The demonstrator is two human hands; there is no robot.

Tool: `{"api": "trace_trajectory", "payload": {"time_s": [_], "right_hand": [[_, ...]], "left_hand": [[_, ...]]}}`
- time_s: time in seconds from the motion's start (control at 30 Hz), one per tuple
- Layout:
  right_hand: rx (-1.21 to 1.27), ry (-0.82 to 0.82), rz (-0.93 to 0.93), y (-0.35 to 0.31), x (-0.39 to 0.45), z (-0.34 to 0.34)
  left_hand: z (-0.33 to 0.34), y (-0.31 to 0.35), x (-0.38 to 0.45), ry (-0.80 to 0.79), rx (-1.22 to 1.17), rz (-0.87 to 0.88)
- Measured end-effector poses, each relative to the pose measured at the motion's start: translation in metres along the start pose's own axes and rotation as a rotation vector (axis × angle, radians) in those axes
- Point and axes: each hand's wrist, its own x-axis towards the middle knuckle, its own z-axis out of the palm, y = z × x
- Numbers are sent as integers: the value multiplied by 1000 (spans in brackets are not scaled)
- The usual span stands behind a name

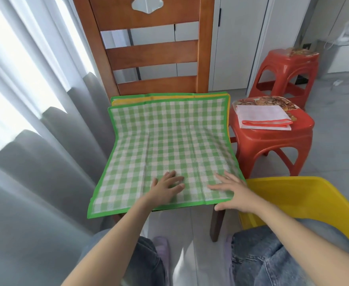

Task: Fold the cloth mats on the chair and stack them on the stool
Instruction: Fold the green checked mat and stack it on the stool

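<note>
Near the green mat's (165,145) front edge, left hand (167,187) and right hand (231,191) rest flat.

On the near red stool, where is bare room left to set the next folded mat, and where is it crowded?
The near red stool has a folded white mat with an orange border covering most of its top; bare strips remain along the front rim and right edge. The chair seat is fully covered by the green checked mat, with the left hand and right hand resting open on it.

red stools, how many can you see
2. The nearer red stool stands right of the wooden chair with a folded mat on it; the farther red stool stands behind it by the cabinets.
</note>
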Motion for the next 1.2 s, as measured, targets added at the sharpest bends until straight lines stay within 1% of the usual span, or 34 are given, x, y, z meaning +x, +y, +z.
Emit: {"api": "trace_trajectory", "payload": {"time_s": [0.07, 0.2, 0.33, 0.43, 0.57, 0.63, 0.7, 0.8, 0.87, 1.0, 1.2], "right_hand": [[94, 39, 4, -1, 0, -1], [200, 89, 8, 0, 0, 0], [370, 184, 30, -2, 1, 3], [420, 238, 37, -8, 2, 4], [407, 301, 39, -14, 4, 5], [379, 335, 34, -15, 4, 6], [326, 381, 9, -17, 3, 6], [227, 485, -34, -23, 0, 3], [238, 560, -58, -25, -4, -1], [275, 668, -124, -22, -11, -12], [263, 740, -144, -26, -20, -23]], "left_hand": [[-2, 1, -1, 0, -35, 10], [-5, 0, -7, -16, -92, 49], [-1, 0, -15, -43, -124, 143], [6, 6, -19, -5, -178, 162], [10, 21, -19, 134, -251, 128], [8, 28, -22, 178, -208, 98], [7, 31, -23, 229, -144, 115], [4, 37, -23, 294, -157, 128], [-2, 40, -21, 333, -191, 114], [-17, 44, -20, 380, -247, 123], [-36, 54, -21, 405, -283, 128]]}}
